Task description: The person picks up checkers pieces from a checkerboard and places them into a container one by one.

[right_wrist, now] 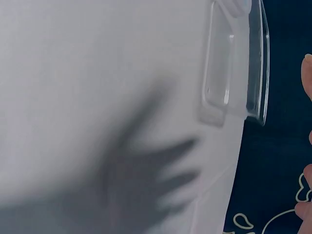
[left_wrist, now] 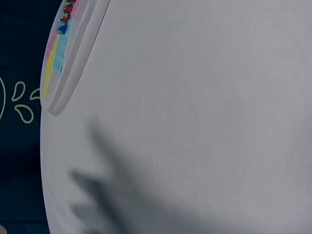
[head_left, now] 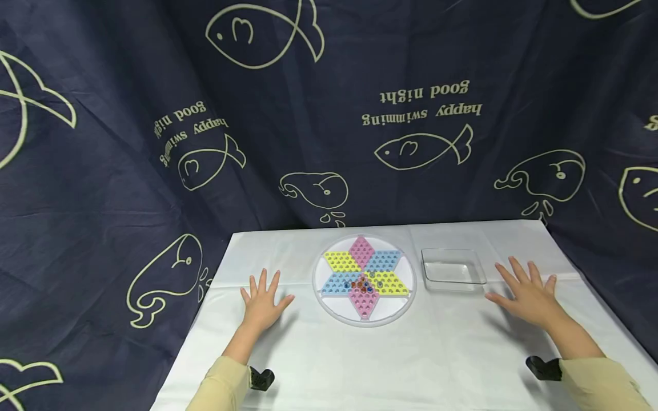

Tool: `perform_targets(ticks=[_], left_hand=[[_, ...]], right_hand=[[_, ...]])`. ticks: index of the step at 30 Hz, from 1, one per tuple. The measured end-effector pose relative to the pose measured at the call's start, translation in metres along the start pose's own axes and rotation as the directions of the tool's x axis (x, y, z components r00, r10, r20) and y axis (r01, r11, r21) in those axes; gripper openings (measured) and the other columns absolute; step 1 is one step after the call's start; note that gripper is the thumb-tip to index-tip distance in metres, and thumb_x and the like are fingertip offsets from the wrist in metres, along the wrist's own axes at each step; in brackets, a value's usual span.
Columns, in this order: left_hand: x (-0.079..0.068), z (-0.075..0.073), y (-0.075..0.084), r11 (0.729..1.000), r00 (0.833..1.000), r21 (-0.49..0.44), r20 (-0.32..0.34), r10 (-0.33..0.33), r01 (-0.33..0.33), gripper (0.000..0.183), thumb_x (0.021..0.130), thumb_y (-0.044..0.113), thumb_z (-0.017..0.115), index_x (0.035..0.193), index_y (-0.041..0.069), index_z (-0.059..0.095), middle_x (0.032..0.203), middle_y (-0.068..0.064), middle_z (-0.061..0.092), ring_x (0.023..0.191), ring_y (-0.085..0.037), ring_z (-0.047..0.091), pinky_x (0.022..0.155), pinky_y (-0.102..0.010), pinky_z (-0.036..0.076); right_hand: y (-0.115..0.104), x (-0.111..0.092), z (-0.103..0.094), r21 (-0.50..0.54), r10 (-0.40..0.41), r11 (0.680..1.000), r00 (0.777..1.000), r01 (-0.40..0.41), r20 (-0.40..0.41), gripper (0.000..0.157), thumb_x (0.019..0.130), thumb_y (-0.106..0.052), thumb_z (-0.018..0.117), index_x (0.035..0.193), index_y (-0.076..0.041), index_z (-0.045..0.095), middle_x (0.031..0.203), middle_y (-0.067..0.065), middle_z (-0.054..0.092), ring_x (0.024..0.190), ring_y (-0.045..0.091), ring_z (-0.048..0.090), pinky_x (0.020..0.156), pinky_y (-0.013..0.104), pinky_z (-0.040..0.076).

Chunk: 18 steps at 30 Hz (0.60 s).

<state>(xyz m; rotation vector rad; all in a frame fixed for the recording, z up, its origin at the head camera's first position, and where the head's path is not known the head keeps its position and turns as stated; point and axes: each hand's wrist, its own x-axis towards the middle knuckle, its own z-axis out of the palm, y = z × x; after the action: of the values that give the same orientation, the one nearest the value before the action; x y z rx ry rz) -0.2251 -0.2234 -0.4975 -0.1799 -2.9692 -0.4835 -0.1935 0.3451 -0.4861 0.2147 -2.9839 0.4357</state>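
A round white Chinese checkers board with a star of pink, yellow and blue points lies on the table. Several marbles, red, blue and clear, sit in its holes near the center and the near pink point. To the board's left, my left hand is spread over the cloth and holds nothing. At the right, my right hand is likewise spread, its fingers near a clear rectangular container. Fingertips of the right hand show at the edge of the right wrist view.
A white cloth covers the table. Behind and to the sides hangs a dark blue curtain with pale fish drawings and lettering. Black wrist pieces are worn at both sleeves. The clear container stands just right of the board.
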Motion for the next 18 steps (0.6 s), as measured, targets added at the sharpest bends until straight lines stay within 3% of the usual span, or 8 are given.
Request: perform_targets(ticks=[18], left_hand=[[0.016,0.023,0.027,0.996,0.998,-0.084,0.055,-0.004,0.009,0.076,0.086,0.052,0.053,0.144,0.011,0.028,0.146,-0.023,0.025,0.132,-0.053,0.014,0.101,-0.071,0.005]], right_hand=[[-0.049,0.038,0.015,0.110,-0.054,0.993,0.997,0.048,0.050,0.085,0.083,-0.057,0.054,0.141,-0.002,0.027,0.146,0.030,0.013,0.130,0.056,-0.001,0.095,0.073,-0.013]])
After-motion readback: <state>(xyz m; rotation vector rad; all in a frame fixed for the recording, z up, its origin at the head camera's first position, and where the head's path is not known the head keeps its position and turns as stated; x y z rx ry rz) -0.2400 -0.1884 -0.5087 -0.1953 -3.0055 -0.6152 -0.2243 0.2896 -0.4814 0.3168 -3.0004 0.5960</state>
